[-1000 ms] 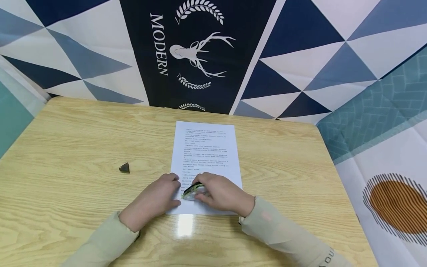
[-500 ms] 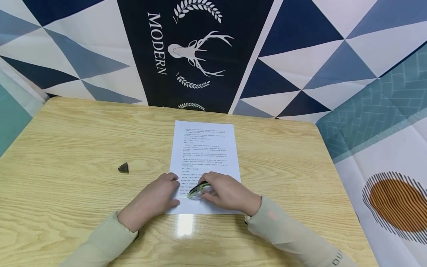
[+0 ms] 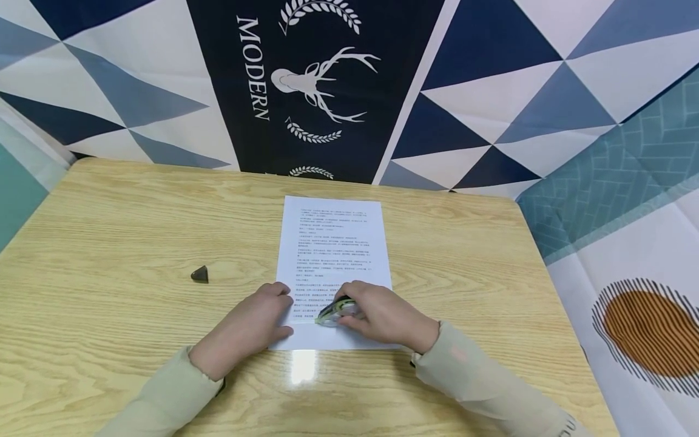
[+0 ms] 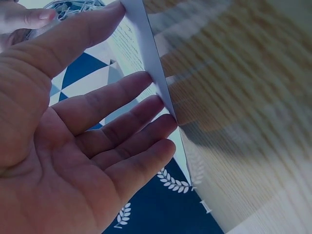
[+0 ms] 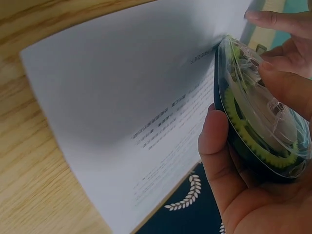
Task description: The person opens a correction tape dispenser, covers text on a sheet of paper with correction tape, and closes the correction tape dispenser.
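A printed sheet of paper (image 3: 333, 243) lies flat on the wooden table. My right hand (image 3: 382, 315) pinches a correction tape dispenser (image 5: 263, 122) between thumb and fingers; its clear case shows a green gear inside. The dispenser's tip touches the paper just below the last lines of print, near the left side. With fingers spread and fairly straight, my left hand (image 3: 248, 328) rests its fingertips on the paper's left edge. The left wrist view shows that hand (image 4: 97, 131) with its palm facing the camera and its fingertips along the sheet's edge.
A small dark cap (image 3: 199, 275) lies on the table (image 3: 136, 230) to the left of the paper. Behind the table's far edge hangs a patterned cloth (image 3: 322, 85) with a deer head and triangles.
My right hand has slid to the right across the lower part of the paper, carrying the correction tape dispenser along. My left hand has stayed at the left edge.
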`<state>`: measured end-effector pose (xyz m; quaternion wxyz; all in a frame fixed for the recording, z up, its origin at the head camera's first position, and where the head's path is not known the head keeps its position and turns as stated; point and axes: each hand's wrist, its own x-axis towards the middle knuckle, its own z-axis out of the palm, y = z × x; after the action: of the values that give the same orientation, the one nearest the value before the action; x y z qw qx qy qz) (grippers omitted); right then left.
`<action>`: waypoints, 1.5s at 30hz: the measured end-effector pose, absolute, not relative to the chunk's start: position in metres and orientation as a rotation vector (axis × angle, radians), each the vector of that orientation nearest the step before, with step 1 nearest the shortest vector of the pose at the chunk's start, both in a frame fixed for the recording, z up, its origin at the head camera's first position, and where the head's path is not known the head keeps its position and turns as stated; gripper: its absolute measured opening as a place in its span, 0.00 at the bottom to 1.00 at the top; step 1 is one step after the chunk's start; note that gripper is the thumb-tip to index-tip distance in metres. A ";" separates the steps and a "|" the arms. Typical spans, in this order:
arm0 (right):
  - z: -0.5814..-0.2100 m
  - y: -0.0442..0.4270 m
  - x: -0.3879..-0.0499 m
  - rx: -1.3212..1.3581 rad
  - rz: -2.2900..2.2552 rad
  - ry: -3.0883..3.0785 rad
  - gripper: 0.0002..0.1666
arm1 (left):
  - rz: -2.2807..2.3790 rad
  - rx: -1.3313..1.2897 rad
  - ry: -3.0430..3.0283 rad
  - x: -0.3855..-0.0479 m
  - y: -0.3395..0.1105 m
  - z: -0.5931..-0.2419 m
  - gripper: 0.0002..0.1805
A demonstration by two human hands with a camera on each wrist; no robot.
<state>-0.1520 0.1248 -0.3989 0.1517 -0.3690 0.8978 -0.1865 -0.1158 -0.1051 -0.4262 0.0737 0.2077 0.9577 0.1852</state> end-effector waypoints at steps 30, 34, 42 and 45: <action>-0.395 0.153 -0.152 -0.988 -0.529 2.571 0.15 | 0.520 0.630 2.889 -0.113 -0.106 -0.426 0.22; -0.394 0.156 -0.151 -0.978 -0.528 2.576 0.15 | 0.520 0.627 2.886 -0.113 -0.106 -0.425 0.22; -0.395 0.163 -0.151 -0.957 -0.540 2.582 0.14 | 0.521 0.610 2.876 -0.113 -0.106 -0.425 0.23; -0.395 0.166 -0.151 -0.952 -0.539 2.580 0.14 | 0.525 0.612 2.875 -0.114 -0.106 -0.425 0.22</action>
<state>-0.1509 0.1664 -0.3954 0.1686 -0.3348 0.9075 -0.1894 -0.1135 -0.1062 -0.4253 0.0775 0.2044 0.9599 0.1754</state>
